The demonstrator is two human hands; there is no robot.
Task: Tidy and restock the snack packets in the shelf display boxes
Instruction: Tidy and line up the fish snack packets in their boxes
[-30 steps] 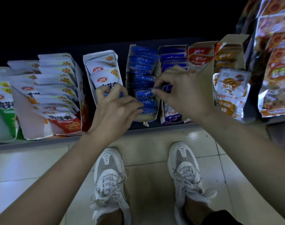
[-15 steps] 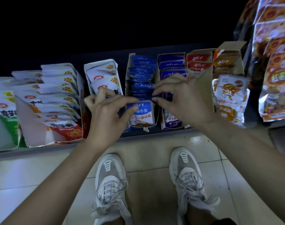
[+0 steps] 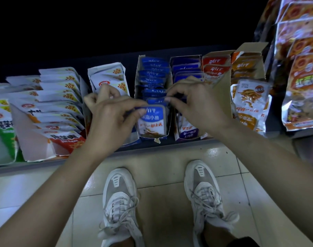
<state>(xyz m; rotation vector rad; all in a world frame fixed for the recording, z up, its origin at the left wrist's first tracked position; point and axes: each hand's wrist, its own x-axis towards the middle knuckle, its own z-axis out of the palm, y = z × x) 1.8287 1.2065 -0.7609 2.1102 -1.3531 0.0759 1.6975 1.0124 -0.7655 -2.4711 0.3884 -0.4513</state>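
A cardboard display box (image 3: 138, 81) in the middle of the low shelf holds a row of blue snack packets (image 3: 153, 75). The front blue packet (image 3: 153, 120) stands upright facing me. My left hand (image 3: 109, 116) pinches its top left edge between thumb and fingers. My right hand (image 3: 196, 104) pinches the tops of the blue packets just behind it, at the box's right side. A second box of darker blue packets (image 3: 186, 68) stands directly to the right, partly hidden by my right hand.
White packets (image 3: 59, 90) in open boxes fill the shelf's left. Red packets (image 3: 215, 68) and orange packets (image 3: 243, 66) sit in boxes at right, with a loose orange packet (image 3: 250, 102) and hanging bags (image 3: 303, 68) beyond. My shoes (image 3: 120, 202) stand on tiled floor below the shelf edge.
The front blue packet, lying flat a second ago, now stands upright facing me. My left hand shifted left to its top edge; my right hand stayed on the packets behind.
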